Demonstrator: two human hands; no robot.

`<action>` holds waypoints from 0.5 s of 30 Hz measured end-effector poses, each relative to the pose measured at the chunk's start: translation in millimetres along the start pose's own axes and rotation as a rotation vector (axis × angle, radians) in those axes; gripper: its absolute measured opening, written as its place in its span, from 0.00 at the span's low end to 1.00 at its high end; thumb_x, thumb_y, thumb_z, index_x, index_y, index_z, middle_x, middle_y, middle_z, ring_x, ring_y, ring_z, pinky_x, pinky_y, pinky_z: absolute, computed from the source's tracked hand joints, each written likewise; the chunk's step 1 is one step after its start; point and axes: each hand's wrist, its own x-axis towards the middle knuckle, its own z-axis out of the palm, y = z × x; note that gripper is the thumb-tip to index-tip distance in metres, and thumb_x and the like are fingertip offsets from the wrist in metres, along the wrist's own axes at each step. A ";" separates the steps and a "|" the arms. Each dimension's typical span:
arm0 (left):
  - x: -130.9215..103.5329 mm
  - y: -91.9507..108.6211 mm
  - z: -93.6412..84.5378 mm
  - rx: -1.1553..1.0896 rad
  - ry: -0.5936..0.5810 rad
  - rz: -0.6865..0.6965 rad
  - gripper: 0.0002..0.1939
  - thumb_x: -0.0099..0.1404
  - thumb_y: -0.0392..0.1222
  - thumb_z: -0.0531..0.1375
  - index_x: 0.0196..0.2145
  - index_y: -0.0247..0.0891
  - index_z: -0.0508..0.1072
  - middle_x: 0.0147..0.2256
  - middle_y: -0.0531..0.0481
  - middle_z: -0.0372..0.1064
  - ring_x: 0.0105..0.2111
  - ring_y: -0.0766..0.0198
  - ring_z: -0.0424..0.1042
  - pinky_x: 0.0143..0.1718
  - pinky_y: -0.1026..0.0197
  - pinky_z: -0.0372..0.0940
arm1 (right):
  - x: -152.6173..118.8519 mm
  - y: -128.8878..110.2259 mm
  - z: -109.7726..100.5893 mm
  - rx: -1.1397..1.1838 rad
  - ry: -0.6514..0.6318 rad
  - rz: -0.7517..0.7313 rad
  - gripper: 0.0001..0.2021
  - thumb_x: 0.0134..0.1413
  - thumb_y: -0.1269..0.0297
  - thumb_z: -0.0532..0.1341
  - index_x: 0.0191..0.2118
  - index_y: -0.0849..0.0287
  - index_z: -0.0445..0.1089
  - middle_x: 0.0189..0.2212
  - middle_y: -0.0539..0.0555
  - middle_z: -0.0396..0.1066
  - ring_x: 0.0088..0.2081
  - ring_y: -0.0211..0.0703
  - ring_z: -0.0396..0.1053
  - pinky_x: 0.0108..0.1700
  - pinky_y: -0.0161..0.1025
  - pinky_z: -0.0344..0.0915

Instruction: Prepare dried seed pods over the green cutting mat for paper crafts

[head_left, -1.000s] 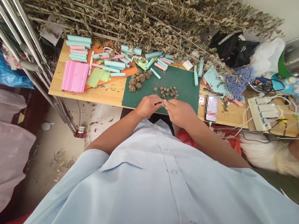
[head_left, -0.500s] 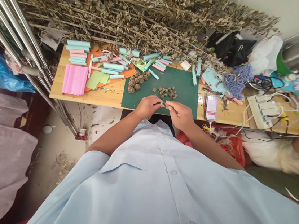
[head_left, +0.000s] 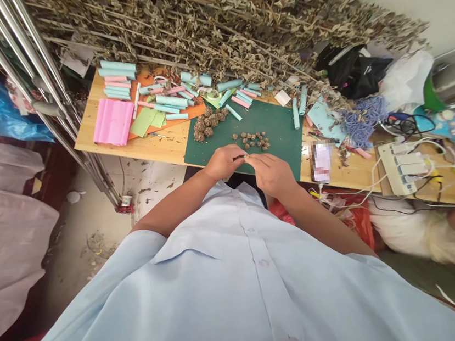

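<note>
The left hand [head_left: 223, 162] and right hand [head_left: 274, 173] meet, each grip pinched closed on a tiny piece [head_left: 246, 156] too small to identify. Small brown balls [head_left: 265, 146] lie beyond, on the green mat [head_left: 212, 149].

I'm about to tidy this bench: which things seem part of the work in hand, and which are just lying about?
Probably part of the work:
tiny piece at the fingertips of the left hand and right hand, too small to identify
small balls
large balls
mat under the balls

Probably just lying about:
phone
power strip
blue cord
black bag
</note>
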 end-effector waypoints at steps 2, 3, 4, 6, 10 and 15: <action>-0.6 -1.4 0.6 0.013 0.002 0.004 0.10 0.73 0.44 0.62 0.42 0.39 0.83 0.39 0.45 0.80 0.41 0.61 0.78 0.45 0.59 0.71 | 6.6 -1.4 -7.3 -0.086 -0.067 -0.049 0.19 0.68 0.75 0.51 0.51 0.57 0.78 0.51 0.57 0.81 0.48 0.50 0.74 0.49 0.46 0.69; -0.8 -1.7 0.8 0.018 -0.001 0.005 0.10 0.73 0.43 0.62 0.43 0.39 0.83 0.39 0.45 0.80 0.41 0.61 0.78 0.46 0.59 0.71 | 9.9 -2.1 -10.7 -0.133 -0.095 -0.071 0.18 0.68 0.75 0.52 0.48 0.57 0.78 0.49 0.56 0.81 0.46 0.50 0.72 0.47 0.46 0.67; -1.0 -1.8 0.8 0.023 -0.007 0.007 0.10 0.73 0.42 0.62 0.43 0.39 0.83 0.39 0.45 0.80 0.41 0.61 0.78 0.46 0.59 0.71 | 13.1 -2.8 -13.8 -0.178 -0.119 -0.094 0.16 0.67 0.75 0.53 0.46 0.57 0.78 0.47 0.56 0.81 0.44 0.50 0.71 0.45 0.47 0.64; -1.1 -1.5 0.6 0.032 -0.020 0.007 0.10 0.73 0.42 0.61 0.42 0.39 0.83 0.39 0.46 0.80 0.42 0.61 0.78 0.46 0.60 0.71 | 19.0 -4.2 -18.5 -0.246 -0.162 -0.132 0.14 0.66 0.75 0.54 0.42 0.57 0.77 0.43 0.55 0.81 0.41 0.51 0.68 0.42 0.48 0.60; -0.9 -0.7 0.2 0.044 -0.024 0.001 0.12 0.74 0.44 0.60 0.41 0.39 0.83 0.39 0.46 0.80 0.42 0.62 0.77 0.46 0.61 0.70 | 26.7 -4.8 -20.0 -0.255 -0.211 -0.103 0.11 0.64 0.75 0.56 0.40 0.57 0.75 0.39 0.56 0.79 0.39 0.52 0.65 0.41 0.48 0.55; 0.1 0.8 0.7 0.020 -0.017 -0.004 0.13 0.75 0.48 0.61 0.42 0.39 0.84 0.39 0.45 0.80 0.41 0.61 0.78 0.46 0.59 0.71 | 25.3 5.0 -16.4 -0.036 -0.179 0.016 0.12 0.62 0.74 0.54 0.39 0.54 0.75 0.41 0.56 0.81 0.42 0.53 0.70 0.44 0.49 0.63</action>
